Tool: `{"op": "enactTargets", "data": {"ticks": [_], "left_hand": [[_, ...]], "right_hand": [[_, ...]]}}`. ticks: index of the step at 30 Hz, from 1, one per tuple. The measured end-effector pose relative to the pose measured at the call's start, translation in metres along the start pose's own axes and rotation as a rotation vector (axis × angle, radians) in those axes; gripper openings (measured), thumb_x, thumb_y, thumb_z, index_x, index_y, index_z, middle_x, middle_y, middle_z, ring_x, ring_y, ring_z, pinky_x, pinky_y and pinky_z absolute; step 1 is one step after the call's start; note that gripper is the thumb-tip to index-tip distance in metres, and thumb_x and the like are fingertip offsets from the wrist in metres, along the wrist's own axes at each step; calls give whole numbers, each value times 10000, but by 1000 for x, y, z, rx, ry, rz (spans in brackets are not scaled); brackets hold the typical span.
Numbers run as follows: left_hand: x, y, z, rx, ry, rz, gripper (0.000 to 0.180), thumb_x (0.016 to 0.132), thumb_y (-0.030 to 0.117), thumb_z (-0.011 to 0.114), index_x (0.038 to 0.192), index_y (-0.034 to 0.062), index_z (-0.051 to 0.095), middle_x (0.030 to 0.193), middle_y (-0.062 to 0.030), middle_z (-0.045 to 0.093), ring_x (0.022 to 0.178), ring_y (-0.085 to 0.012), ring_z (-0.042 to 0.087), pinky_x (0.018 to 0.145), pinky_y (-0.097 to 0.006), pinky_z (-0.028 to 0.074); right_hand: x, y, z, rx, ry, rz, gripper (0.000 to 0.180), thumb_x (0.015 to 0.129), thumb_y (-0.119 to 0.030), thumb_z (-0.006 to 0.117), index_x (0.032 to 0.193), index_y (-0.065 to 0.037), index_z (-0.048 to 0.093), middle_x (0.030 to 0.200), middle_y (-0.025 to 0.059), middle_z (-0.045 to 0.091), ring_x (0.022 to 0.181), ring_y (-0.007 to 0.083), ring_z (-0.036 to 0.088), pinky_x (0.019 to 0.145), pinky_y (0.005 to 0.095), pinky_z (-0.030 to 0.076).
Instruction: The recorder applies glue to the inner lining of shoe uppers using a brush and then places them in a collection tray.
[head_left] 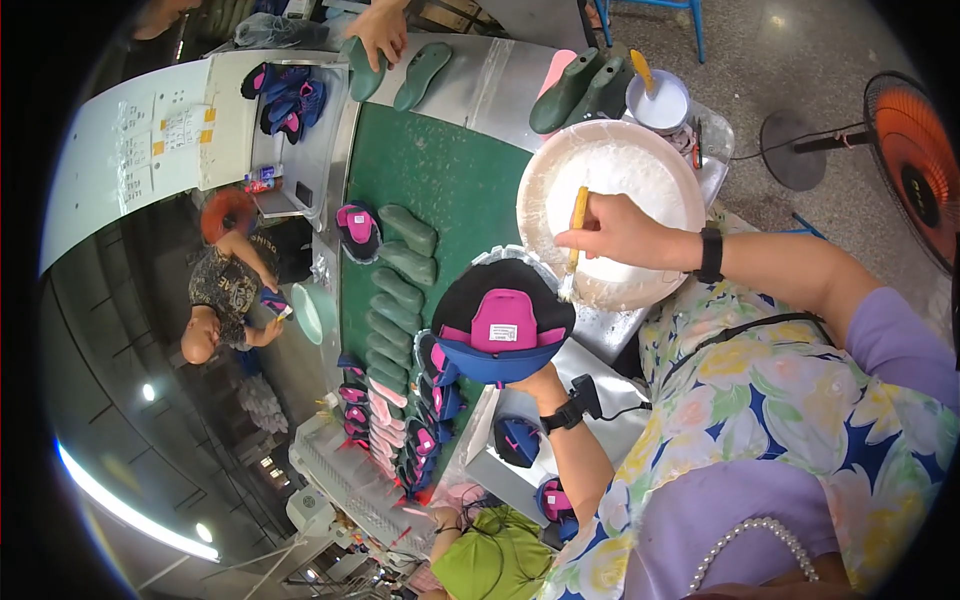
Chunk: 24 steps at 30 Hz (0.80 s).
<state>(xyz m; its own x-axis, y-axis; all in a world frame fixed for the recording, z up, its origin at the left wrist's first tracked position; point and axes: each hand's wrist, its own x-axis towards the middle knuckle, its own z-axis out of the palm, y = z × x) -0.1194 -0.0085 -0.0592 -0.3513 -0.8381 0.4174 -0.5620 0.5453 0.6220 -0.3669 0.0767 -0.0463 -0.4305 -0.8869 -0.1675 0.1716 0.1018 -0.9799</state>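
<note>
My floral sleeve (760,400) fills the lower right, closest to my eyes, with a string of pearls (745,545) below it. Past it runs the green conveyor belt (440,170), carrying a line of green shoe lasts (395,300) and finished pink-and-blue uppers (420,440).

Beside the belt sits my big white glue basin (545,175), nearly full of white paste. My right hand (620,232) is closed around the yellow-handled brush (574,235), whose bristles sit low, right at the basin's near rim. My left hand (545,385) is clamped from underneath on the shoe upper (500,320), black, pink and blue, held just under the brush, between me and the basin.

To do this well, I judge I should wipe excess on the basin rim, keep the upper tilted toward the brush, and lay a thin even coat along the edge only, keeping paste off the pink face.

My left fingers are hidden beneath the upper, so I cannot tell exactly where they pinch it. The bristles blur against the white paste; I cannot tell whether they touch the upper or only the rim. A small white cup (658,100) with a second brush stands beyond the basin, its contents unclear. At the top edge, another person's hand (378,35) rests on a last, its arm cut off.
</note>
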Motion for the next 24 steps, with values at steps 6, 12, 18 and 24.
{"op": "enactTargets", "data": {"ticks": [6,12,18,24], "left_hand": [[-12,-12,-7,-104,5,-32,642,951,239,592,1478,19,299,1451,-148,446,1276,-279,497,1107,-414,385],[0,-23,-16,-132,12,-93,611,956,245,577,1462,10,330,1437,-148,466,1249,-279,525,1082,-405,421],[25,-29,-30,-1094,-271,-869,561,986,324,521,1458,63,370,1426,-135,479,1242,-293,536,1055,-424,460],[-11,-15,-14,-1123,-660,-1099,564,989,328,516,1463,64,361,1431,-135,473,1247,-292,531,1058,-425,457]], "right_hand": [[-2,-6,8,-43,-145,111,318,879,-263,720,891,40,626,711,83,666,611,118,644,561,258,491],[-7,-20,-1,-84,-209,68,305,860,-254,745,893,24,624,743,94,674,646,122,647,606,263,492],[9,-33,-21,-159,-132,-335,234,839,-215,757,938,-50,624,841,75,681,774,180,663,701,278,498],[9,-36,2,-156,-378,-970,204,882,-250,701,954,-85,605,885,79,620,788,265,647,701,354,519]]}}
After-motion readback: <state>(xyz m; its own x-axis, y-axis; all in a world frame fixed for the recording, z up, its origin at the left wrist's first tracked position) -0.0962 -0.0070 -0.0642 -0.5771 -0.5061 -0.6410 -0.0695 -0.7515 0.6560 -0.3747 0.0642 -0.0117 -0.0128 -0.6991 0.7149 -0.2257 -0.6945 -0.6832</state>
